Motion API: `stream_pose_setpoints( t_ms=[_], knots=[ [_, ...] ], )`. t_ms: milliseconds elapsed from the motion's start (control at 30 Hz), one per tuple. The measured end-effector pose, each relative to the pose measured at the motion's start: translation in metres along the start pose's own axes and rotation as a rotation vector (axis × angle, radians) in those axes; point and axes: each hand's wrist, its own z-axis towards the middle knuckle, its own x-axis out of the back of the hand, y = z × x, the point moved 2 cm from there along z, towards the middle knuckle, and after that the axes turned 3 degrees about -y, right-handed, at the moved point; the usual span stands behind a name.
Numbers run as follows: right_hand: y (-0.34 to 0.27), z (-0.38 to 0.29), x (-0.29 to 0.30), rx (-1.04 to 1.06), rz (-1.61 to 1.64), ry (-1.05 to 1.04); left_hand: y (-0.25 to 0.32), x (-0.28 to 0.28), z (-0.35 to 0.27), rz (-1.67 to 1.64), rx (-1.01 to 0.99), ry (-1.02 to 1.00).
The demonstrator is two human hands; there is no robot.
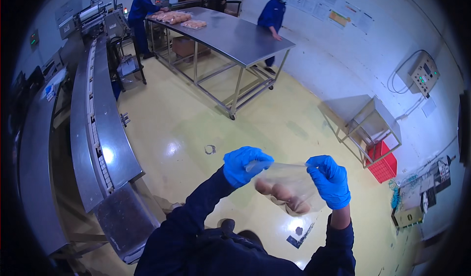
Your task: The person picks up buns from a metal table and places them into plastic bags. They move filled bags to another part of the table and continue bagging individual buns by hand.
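A clear plastic bag (294,176) is stretched between my two blue-gloved hands above the floor. Several round brown items (282,193), perhaps bread buns, lie at the bottom of the bag. My left hand (245,165) pinches the bag's upper left corner, and a fold of film bunches over its fingers. At the upper right corner, my right hand (330,182) grips the plastic between thumb and fingers. The bag hangs slightly tilted, its contents lower on the right side.
A wheeled steel table (235,37) ahead bears bagged round items (171,17). One person (141,15) works at its far end; another person (273,15) touches its right edge. A conveyor (94,129) runs along my left. A red crate (382,162) sits under a metal stand (375,121).
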Motion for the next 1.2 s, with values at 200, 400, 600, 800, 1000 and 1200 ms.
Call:
stream_pose_setpoints(
  t_ms=[200, 400, 600, 800, 1000, 1200],
  knots=[
    [0.072, 0.127, 0.029, 0.101, -0.059, -0.07, -0.097, -0.021, 0.098, -0.165, 0.235, 0.086],
    [0.15, 0.288, -0.014, 0.419, -0.092, -0.36, -0.15, 0.038, 0.208, 0.224, 0.551, -0.094],
    [0.14, 0.481, -0.098, 1.039, -0.238, -0.151, -0.228, 0.164, 0.252, 0.055, 0.528, 0.174],
    [0.084, 0.683, -0.194, 1.376, -0.429, 0.252, -0.323, 0.317, 0.329, -0.275, 0.549, 0.626],
    [0.072, 0.845, -0.258, 1.37, -0.029, 0.337, -0.395, 0.448, 0.443, 0.046, 0.222, 0.61],
    [0.072, 0.952, -0.282, 0.504, 0.367, -0.637, -0.485, 0.536, 0.54, 0.219, 0.258, 0.505]
  ],
)
